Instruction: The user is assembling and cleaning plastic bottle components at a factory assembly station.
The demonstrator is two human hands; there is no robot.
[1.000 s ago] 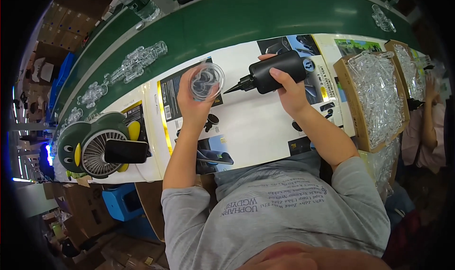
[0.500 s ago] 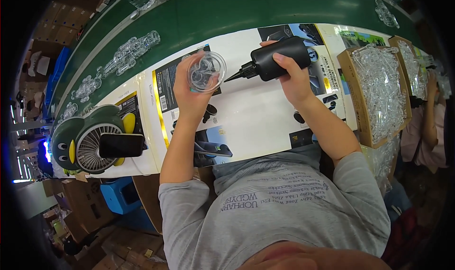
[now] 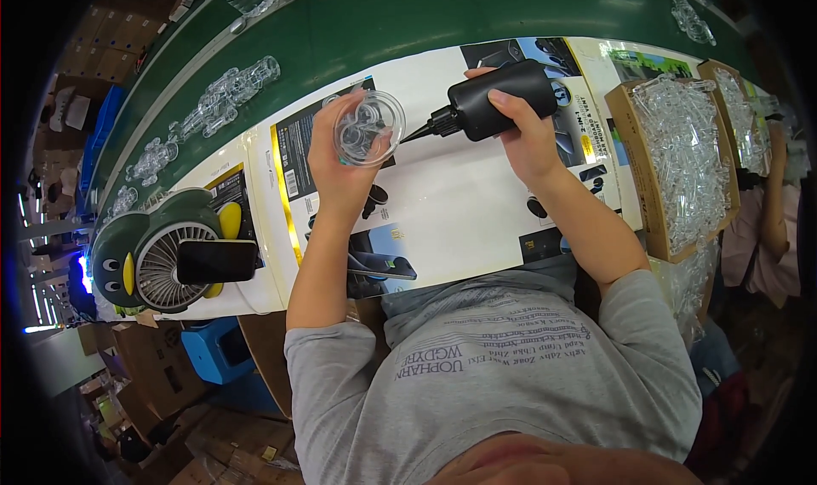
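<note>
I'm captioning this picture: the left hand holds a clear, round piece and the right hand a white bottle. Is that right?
The bottle is black, not white, in the head view; the right hand holds it, the left hand the clear piece.

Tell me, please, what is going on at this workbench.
Over a printed white sheet, a person's left hand holds a clear round plastic piece, while the right hand grips a black squeeze bottle. Its tapered nozzle points at the piece's right side; whether the tip touches cannot be told. To the right stands a cardboard box filled with clear plastic parts; to the left sits a penguin-shaped fan.
</note>
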